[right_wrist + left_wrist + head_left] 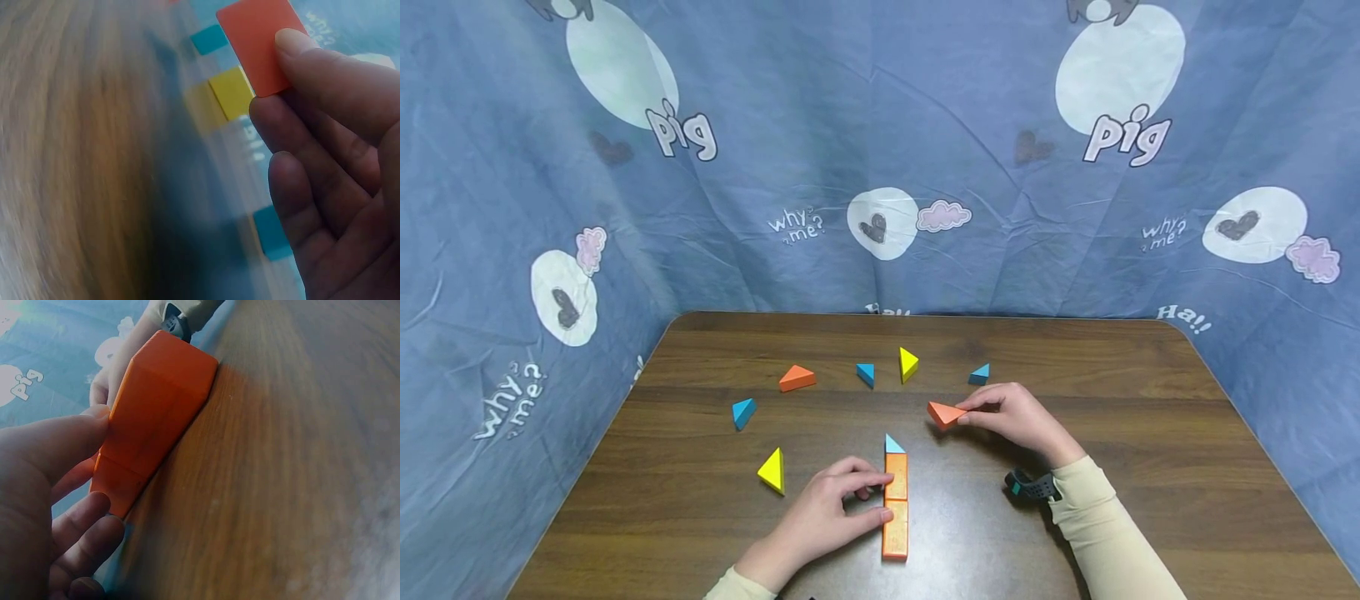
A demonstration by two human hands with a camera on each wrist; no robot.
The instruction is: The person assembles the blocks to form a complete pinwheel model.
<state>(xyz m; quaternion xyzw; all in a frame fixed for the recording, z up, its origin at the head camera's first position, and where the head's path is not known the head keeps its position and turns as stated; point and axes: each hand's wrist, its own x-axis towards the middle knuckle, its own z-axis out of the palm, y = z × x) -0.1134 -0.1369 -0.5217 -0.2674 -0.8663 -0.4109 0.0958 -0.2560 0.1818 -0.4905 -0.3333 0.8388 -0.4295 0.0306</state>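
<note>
Two orange rectangular blocks (896,529) lie end to end in a line on the table, with a small blue triangular block (893,445) at their far end. My left hand (831,504) is at their left side, thumb and index fingertips touching the edge, the other fingers loosely bent. In the left wrist view the orange blocks (153,400) run away beside the thumb. My right hand (1018,421) pinches an orange triangular block (943,414) between thumb and fingers, beyond and to the right of the line. The right wrist view shows its flat orange side (259,47) under the thumb.
Around the back and left lie loose triangular blocks: a yellow one (908,365), blue ones (866,374) (980,375) (743,412), an orange one (797,378) and another yellow one (772,472). A blue printed cloth (820,275) hangs behind the wooden table (1112,383).
</note>
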